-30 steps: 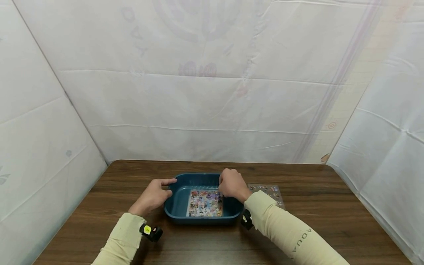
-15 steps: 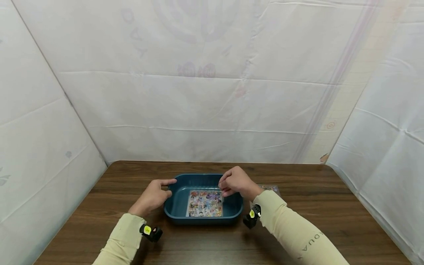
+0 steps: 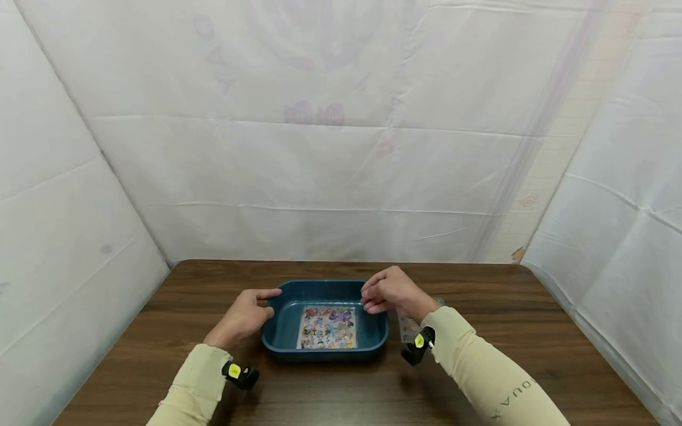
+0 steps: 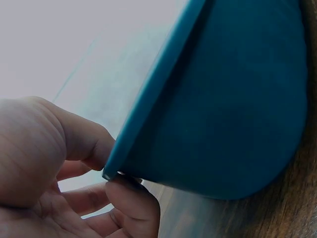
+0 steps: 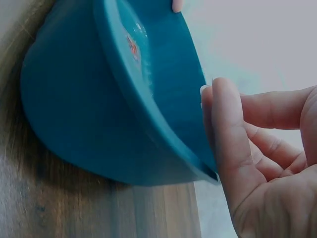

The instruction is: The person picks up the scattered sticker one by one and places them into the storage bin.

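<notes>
A dark teal plastic basin [image 3: 325,355] stands upright on the table. On its floor lies a flat sheet [image 3: 327,328] crowded with small colourful cartoon figures, seemingly in clear plastic. My left hand [image 3: 242,316] pinches the basin's left rim; the left wrist view shows thumb and a finger on either side of that edge. By the right rim, my right hand [image 3: 394,293] hovers with thumb and forefinger tips close together and the other fingers loosely bent. Nothing shows between its fingertips in the right wrist view, where the basin wall [image 5: 84,99] fills the left half.
A second clear printed sheet [image 3: 407,331] lies right of the basin, mostly hidden under my right forearm. The brown wood-grain table [image 3: 319,402] meets white sheeting [image 3: 319,236] behind, with more sheeting on both sides. Each wrist wears a black camera.
My right hand has come out of the basin from beside the figure sheet, moving right to the right rim, its fingers less curled. My left hand keeps its grip on the rim.
</notes>
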